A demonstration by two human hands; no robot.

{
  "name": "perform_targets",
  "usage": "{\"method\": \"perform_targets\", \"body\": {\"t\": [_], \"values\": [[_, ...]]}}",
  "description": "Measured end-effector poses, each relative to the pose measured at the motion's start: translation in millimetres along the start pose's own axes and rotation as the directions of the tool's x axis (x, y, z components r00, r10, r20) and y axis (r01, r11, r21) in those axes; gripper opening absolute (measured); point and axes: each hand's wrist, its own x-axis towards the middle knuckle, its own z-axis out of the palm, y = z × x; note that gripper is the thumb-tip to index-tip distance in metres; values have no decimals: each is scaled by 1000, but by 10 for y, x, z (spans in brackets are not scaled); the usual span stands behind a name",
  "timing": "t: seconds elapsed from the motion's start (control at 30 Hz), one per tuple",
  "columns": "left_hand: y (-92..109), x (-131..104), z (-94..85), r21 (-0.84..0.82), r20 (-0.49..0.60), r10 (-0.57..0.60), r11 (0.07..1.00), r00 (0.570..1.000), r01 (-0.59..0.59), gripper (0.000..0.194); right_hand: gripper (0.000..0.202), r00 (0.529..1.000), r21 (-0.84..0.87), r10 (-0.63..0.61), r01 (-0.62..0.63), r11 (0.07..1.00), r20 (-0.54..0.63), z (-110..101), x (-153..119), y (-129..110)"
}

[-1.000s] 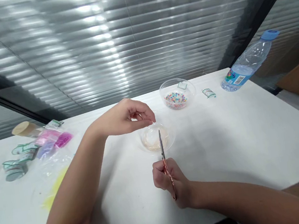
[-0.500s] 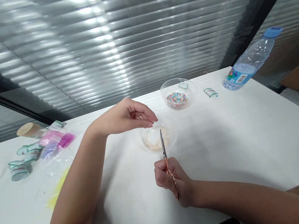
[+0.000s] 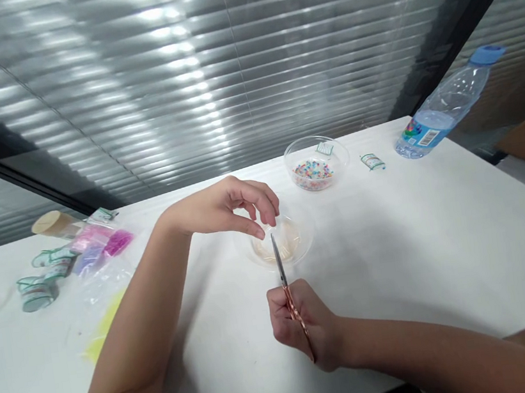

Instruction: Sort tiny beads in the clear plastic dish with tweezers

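My right hand [image 3: 303, 326] is wrapped around the copper-coloured handles of a pair of scissors [image 3: 280, 265], whose closed-looking blades point up and away over a clear bowl [image 3: 309, 251]. Pale, cream-coloured pieces [image 3: 290, 241] lie in that bowl; their kind is hard to make out. Just above the bowl's far left side hovers my left hand [image 3: 237, 206], its thumb and fingers apart with nothing visible between them. The scissor tips are close below the left fingertips.
Behind stands a clear bowl [image 3: 342, 163] of colourful beads, with a small printed packet [image 3: 373, 161] and a water bottle [image 3: 449, 107] to its right. On the left lie pink and purple bags [image 3: 101, 240], green-white rolls [image 3: 38, 292], a jar [image 3: 56, 225] and something yellow [image 3: 103, 330]. Blinds [image 3: 131, 78] rise behind the table.
My left thumb and fingers have moved apart from a pinch. The scissors have shifted slightly left, tips tilting left, while staying in my right hand.
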Motion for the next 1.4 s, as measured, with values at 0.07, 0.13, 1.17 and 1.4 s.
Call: {"method": "perform_targets", "body": {"t": [0.07, 0.13, 1.17, 1.4], "values": [[-5, 4, -6, -3, 33, 3, 1000, 999, -3, 16, 65, 1000, -12, 21, -21, 1000, 8, 0, -4, 1], [-11, 10, -11, -11, 59, 4, 1000, 998, -3, 17, 65, 999, -25, 42, -42, 999, 6, 1, -4, -1], [-84, 142, 105, -163, 236, 28, 987, 971, 11, 17, 64, 997, -11, 79, -80, 997, -21, -2, 12, -20], [-74, 153, 110, -177, 249, 31, 984, 968, 14, 14, 61, 997, 51, 73, -72, 996, -12, 2, 13, 14]]}}
